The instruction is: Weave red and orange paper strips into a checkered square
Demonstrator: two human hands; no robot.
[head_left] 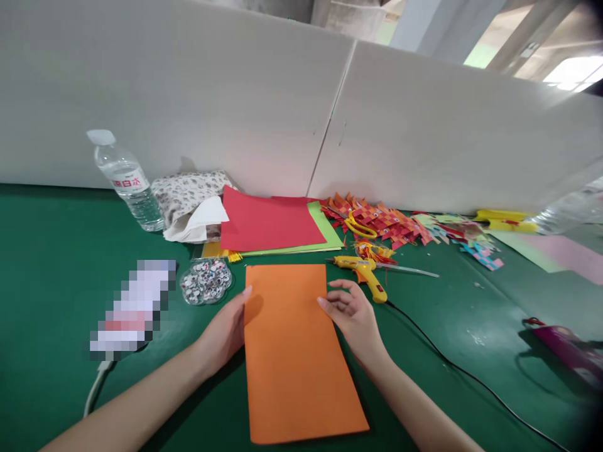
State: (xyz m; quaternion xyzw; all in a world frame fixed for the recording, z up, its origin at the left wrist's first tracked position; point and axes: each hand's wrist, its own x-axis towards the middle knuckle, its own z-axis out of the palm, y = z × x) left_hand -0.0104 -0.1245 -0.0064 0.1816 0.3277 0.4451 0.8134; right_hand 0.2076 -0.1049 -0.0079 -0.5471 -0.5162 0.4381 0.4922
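An orange sheet of paper (pixel 296 358) is held upright in front of me, its long sides running away from me over the green table. My left hand (pixel 228 326) grips its left edge, thumb on the front and fingers hidden behind. At the upper right edge, my right hand (pixel 353 314) has its thumb on the paper, with the other fingers curled beside and behind the edge. Just beyond my right hand lies a yellow hot glue gun (pixel 360 270) with a clear glue stick in it. A bag of googly eyes (pixel 206 282) rests beyond my left hand.
Red paper (pixel 273 223) and green paper (pixel 327 225) lie by the partition, near yellow scissors (pixel 360 226) and woven orange-red paper pieces (pixel 386 220). A water bottle (pixel 129 182) and a blurred-out phone (pixel 134 307) are at left. The glue gun's black cord (pixel 461 370) crosses the right side.
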